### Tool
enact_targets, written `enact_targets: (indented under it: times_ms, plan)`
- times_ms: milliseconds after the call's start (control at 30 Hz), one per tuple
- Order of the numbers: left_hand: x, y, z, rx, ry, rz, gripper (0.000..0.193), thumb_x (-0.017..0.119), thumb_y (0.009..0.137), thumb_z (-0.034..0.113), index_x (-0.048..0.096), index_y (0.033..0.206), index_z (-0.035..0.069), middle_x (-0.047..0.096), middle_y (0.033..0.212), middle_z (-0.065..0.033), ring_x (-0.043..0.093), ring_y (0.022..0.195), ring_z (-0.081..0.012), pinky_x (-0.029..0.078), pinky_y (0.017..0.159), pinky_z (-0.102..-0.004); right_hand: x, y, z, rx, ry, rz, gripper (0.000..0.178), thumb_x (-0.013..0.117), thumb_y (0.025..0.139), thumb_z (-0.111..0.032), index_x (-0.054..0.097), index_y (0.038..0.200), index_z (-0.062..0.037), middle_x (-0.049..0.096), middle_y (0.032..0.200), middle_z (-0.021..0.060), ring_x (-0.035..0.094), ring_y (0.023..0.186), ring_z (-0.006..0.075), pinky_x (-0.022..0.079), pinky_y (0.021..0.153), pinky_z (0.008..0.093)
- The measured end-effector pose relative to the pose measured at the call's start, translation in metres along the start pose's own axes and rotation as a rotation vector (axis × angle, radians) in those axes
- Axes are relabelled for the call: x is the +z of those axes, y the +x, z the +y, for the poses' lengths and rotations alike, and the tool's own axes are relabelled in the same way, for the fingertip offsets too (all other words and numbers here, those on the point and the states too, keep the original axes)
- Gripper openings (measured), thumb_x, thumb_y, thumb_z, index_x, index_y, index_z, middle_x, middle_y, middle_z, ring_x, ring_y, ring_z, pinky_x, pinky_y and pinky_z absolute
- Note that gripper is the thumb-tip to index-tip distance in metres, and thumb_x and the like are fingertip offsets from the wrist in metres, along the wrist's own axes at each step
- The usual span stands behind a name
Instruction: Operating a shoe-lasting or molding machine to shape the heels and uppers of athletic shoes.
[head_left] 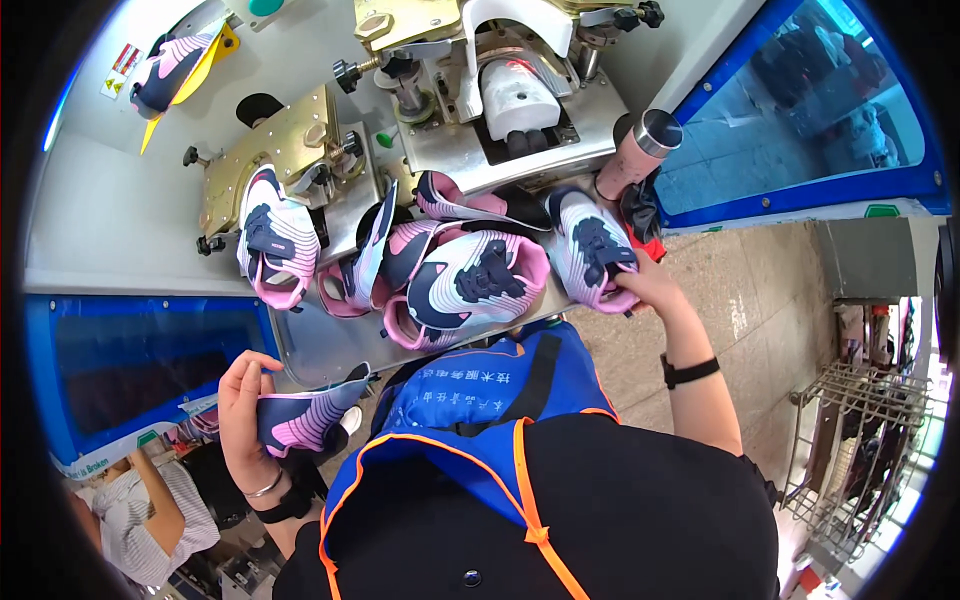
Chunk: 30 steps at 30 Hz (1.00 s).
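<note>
My right hand [652, 284] grips a white, navy and pink shoe upper [588, 243] by its pink-lined collar, at the right end of the metal tray; the fingertips are partly hidden in the opening. Lower left, off the tray's edge, my left hand [240, 402] has a navy and pink striped shoe upper [312, 414] against its palm and thumb, fingers bent. Between the hands, several similar uppers lie heaped on the metal tray [300, 345], a white one with navy laces [480, 278] on top. Another upper [279, 240] leans against the left machine part.
A shoe-shaping machine with a white mould [518, 98] and brass-coloured plates [268, 150] stands behind the tray. A pink tumbler [637, 155] is beside it at right. One upper [172, 75] rests on a yellow holder. A wire rack [850, 450] stands right; another person [160, 515] is lower left.
</note>
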<state>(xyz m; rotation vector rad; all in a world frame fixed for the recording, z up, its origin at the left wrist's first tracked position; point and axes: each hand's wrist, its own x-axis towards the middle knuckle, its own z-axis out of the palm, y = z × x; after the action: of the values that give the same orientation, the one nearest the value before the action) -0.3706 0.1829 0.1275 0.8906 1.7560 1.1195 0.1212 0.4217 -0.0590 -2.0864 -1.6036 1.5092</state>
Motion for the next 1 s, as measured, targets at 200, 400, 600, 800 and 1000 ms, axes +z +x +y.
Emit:
enact_targets:
  times_ms: [200,400,600,800,1000]
  plan:
    - [-0.004,-0.02,-0.005,-0.108,-0.119,0.03,0.024,0.051,0.103,0.021,0.061,0.095,0.001,0.035,0.059,0.0085,0.029,0.052,-0.0004,0.02,0.048,-0.0192,-0.016,0.017,0.0,0.032,-0.173,-0.066,0.038,0.063,0.085,-0.027,0.067,0.113,-0.002,0.073,0.101,0.0191,0.072,0.089,0.0301,0.054,0.079,0.0385]
    - [-0.046,-0.07,-0.034,-0.155,-0.036,0.062,0.015,0.056,0.093,0.009,0.064,0.102,0.0,0.052,0.074,0.0049,0.043,0.06,-0.0005,0.031,0.053,-0.0182,-0.077,-0.069,-0.03,-0.46,0.016,-0.478,0.049,0.069,0.085,-0.02,0.06,0.129,0.0013,0.067,0.119,0.011,0.061,0.11,0.0169,0.046,0.099,0.0344]
    - [-0.036,-0.062,-0.066,-0.248,0.054,-0.158,0.041,0.069,0.091,0.01,0.057,0.129,0.004,0.054,0.065,0.0064,0.041,0.057,-0.0002,0.031,0.049,-0.0213,0.094,-0.086,-0.186,-1.04,-0.042,-0.614,0.049,0.066,0.087,-0.009,0.054,0.133,-0.0006,0.06,0.129,0.0106,0.054,0.12,0.0185,0.042,0.104,0.035]
    - [-0.051,-0.102,-0.101,-0.085,0.129,0.028,0.061,0.076,0.082,0.014,0.05,0.137,0.007,0.043,0.056,0.0032,0.04,0.053,-0.0066,0.032,0.051,-0.0268,0.266,-0.119,-0.231,-0.721,0.206,-0.889,0.046,0.055,0.094,-0.006,0.049,0.14,-0.0011,0.059,0.129,0.0075,0.052,0.122,0.0161,0.04,0.105,0.0309]
    - [-0.059,-0.117,-0.132,0.028,0.031,0.18,0.048,0.069,0.092,0.02,0.055,0.137,0.011,0.049,0.061,0.0006,0.043,0.056,-0.0085,0.038,0.055,-0.0277,0.334,-0.133,-0.207,-1.193,0.207,-0.737,0.062,0.055,0.095,-0.007,0.028,0.151,-0.0031,0.05,0.14,0.015,0.052,0.128,0.0247,0.041,0.108,0.0381]
